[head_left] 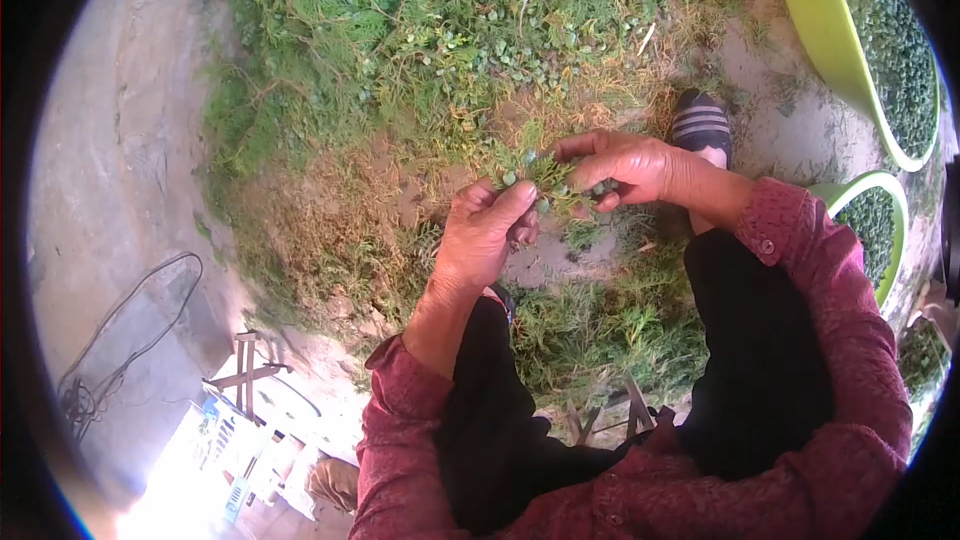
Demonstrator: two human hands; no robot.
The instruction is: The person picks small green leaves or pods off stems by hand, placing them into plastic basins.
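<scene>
A small green cypress sprig (548, 176) with blue-green cones is up in front of me, above the ground. My left hand (482, 230) pinches its left side between thumb and fingers. From the right, my right hand (632, 168) curls its fingers around the other side of the sprig, with cones showing between thumb and fingers. The exact contact of the right fingertips is partly hidden by the foliage. Beyond both hands spreads a large heap of cut cypress branches (400, 50), many bearing similar cones.
Two lime-green tubs (820, 30) filled with small green cones stand on the right, the smaller tub (899, 220) nearer me. More cut foliage (610, 335) lies between my legs. At the left are a loose cable (150, 285) and a folding stand (246, 375). My striped shoe (702, 122) is beside the heap.
</scene>
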